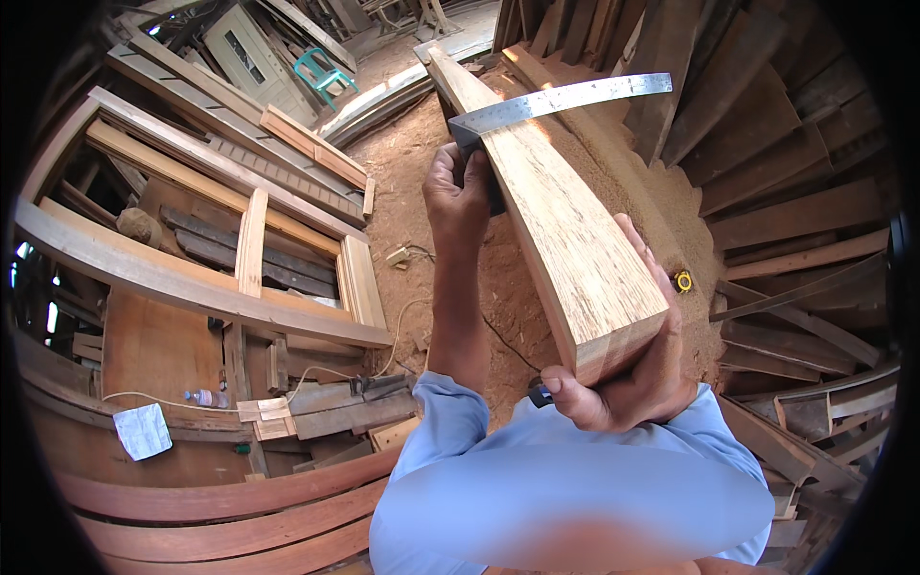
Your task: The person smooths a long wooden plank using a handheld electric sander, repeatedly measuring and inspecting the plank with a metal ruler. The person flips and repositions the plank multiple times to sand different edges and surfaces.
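— Gripping what, in the head view?

— Both hands are on a long wooden beam (565, 220). Right hand (637, 369) is cupped under and around its near end, fingers wrapped up the right side, thumb at the cut face. Left hand (460, 196) is farther along, fingers closed over the dark stock of a try square (556, 101), pressing it against the beam's left edge; the steel blade lies across the top face.

— Where does the beam sit?

— It runs from the person's chest away up the frame, over a sawdust floor (422, 182).

— Around it?

— A wooden door frame (192, 278) lies left, stacked planks (795, 211) right, a yellow tape measure (683, 281) just beside the right hand, and a green chair (324, 72) far off.
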A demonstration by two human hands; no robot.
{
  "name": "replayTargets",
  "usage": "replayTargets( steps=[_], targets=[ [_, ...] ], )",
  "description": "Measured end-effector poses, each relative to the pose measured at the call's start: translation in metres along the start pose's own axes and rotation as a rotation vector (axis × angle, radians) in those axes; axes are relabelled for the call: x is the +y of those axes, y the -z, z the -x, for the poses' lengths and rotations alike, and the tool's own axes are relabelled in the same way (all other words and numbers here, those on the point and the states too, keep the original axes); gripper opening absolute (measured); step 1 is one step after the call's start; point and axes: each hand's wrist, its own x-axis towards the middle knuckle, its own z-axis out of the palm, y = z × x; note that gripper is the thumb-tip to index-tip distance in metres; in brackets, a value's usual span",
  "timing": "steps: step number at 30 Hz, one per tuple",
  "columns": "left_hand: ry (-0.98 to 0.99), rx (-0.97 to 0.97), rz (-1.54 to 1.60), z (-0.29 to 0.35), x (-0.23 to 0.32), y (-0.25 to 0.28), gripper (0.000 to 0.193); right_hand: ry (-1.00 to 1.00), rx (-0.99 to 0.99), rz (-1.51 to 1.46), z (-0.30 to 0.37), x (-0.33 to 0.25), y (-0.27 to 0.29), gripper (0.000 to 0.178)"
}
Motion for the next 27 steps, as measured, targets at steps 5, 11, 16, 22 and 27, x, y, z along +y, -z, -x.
replayTargets(
  steps=[5,11,16,22,27],
  targets=[
    [-0.085,-0.011,-0.105,0.003,-0.003,0.005,0.016,0.016,0.064,-0.052,-0.001,-0.004,-0.005,0.102],
    [0.047,-0.048,0.111,0.022,0.007,0.005,0.017,0.01,0.032,-0.089,0.006,0.002,-0.004,0.11],
    [-0.117,-0.082,0.128,0.041,0.003,0.002,0.015,-0.017,0.015,-0.067,0.009,0.002,-0.002,0.11],
    [-0.077,-0.069,0.037,0.047,0.029,-0.01,0.013,-0.006,-0.038,0.006,0.005,0.003,0.008,0.11],
    [-0.057,-0.046,0.058,0.048,0.01,-0.008,0.012,0.015,-0.032,-0.021,0.005,0.005,0.011,0.109]
  ],
)
